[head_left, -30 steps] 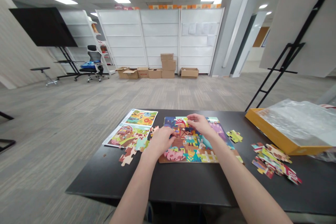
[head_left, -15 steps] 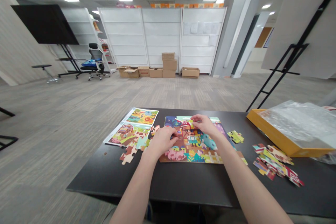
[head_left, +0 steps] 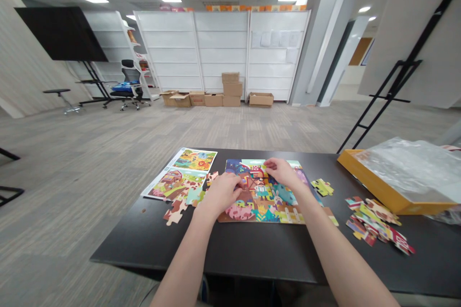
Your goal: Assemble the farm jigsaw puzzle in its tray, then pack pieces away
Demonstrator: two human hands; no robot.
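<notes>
Two hands on puzzle (head_left: 264, 199), left hand (head_left: 220, 192) fingers flat, right hand (head_left: 283, 171) pinching barn piece (head_left: 258, 171)

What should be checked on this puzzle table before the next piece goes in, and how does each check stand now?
1. Left hand steadies the assembled puzzle at its left edge: ok.
2. Right hand rests on the puzzle's upper middle: ok.
3. Piece seated flush under the right hand: cannot tell, fingers cover it.
4. Loose pieces lie on the table to the right: ok.
5. Picture sheet lies flat left of the puzzle, unobscured: ok.
6. Single green piece lies apart from the puzzle's right edge: ok.
</notes>
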